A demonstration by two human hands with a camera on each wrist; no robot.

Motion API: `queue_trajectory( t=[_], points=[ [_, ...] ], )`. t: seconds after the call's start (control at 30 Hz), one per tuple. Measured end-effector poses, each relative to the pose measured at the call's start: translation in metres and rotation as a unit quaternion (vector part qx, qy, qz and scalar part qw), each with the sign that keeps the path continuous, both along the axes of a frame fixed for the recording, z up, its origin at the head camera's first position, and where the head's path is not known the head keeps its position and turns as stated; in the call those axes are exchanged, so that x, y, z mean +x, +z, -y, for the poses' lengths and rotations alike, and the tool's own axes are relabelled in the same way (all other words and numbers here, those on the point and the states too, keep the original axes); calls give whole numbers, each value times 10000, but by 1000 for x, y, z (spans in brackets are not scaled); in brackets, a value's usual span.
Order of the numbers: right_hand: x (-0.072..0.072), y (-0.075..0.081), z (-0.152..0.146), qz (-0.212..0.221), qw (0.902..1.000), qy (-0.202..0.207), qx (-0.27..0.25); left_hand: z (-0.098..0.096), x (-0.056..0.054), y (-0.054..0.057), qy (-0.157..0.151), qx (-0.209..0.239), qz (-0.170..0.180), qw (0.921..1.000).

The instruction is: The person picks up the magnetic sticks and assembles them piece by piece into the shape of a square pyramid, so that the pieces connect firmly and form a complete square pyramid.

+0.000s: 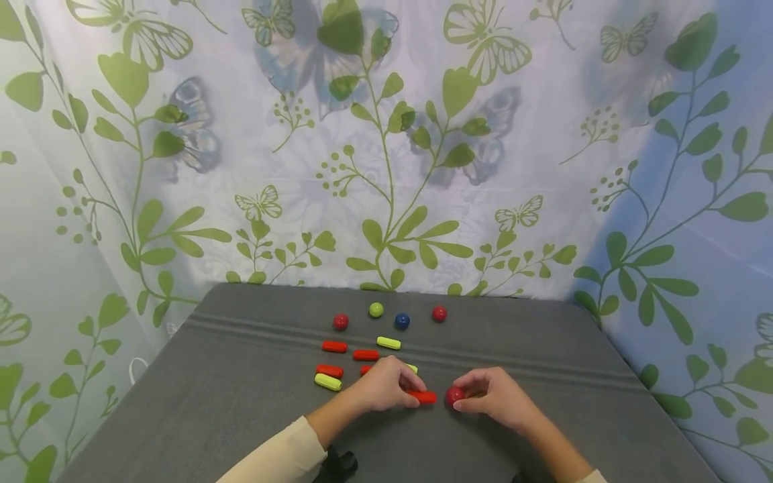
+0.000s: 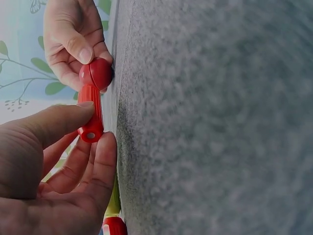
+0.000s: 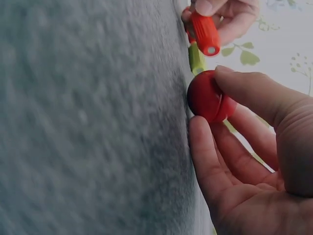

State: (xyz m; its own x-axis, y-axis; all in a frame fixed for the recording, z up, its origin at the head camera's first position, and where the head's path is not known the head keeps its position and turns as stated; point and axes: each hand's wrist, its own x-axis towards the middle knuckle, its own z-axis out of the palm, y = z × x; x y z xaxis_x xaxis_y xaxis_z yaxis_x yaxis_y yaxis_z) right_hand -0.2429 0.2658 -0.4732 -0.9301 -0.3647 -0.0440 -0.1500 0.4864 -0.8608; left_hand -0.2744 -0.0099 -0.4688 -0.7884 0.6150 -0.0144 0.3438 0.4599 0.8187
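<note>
My left hand (image 1: 386, 384) pinches a short red ribbed rod (image 1: 426, 397) between thumb and fingers, close over the grey table. In the left wrist view a small metal disc shows in the end of this rod (image 2: 90, 120). To its right, my right hand (image 1: 500, 400) holds a shiny red ball (image 1: 454, 395) between thumb and fingertips. A seam line runs round the ball (image 3: 208, 97), seen in the right wrist view. From the head view, a small gap lies between rod and ball. Part of the rod is hidden behind the left fingers.
Beyond my hands lie a red ball (image 1: 341, 322), a green ball (image 1: 376, 310), a blue ball (image 1: 402, 321) and another red ball (image 1: 439, 313). Several red rods (image 1: 335, 346) and yellow-green rods (image 1: 328, 382) lie left of and behind my left hand. A patterned curtain (image 1: 290, 255) borders the grey table (image 1: 241, 416).
</note>
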Motion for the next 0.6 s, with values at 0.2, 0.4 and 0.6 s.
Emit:
queue_trajectory(
  t=[0.2,0.4,0.6],
  points=[
    [4,-3,5,-51,9999,147,-11,-4,1,-1,-43,-87,34,9999],
    [6,-2,8,-14,9998,179,-12,-7,2,-1,-57,-214,-32,9998],
    [5,-1,10,8,9995,270,-141,-8,1,4,-146,-343,-157,9992]
  ],
)
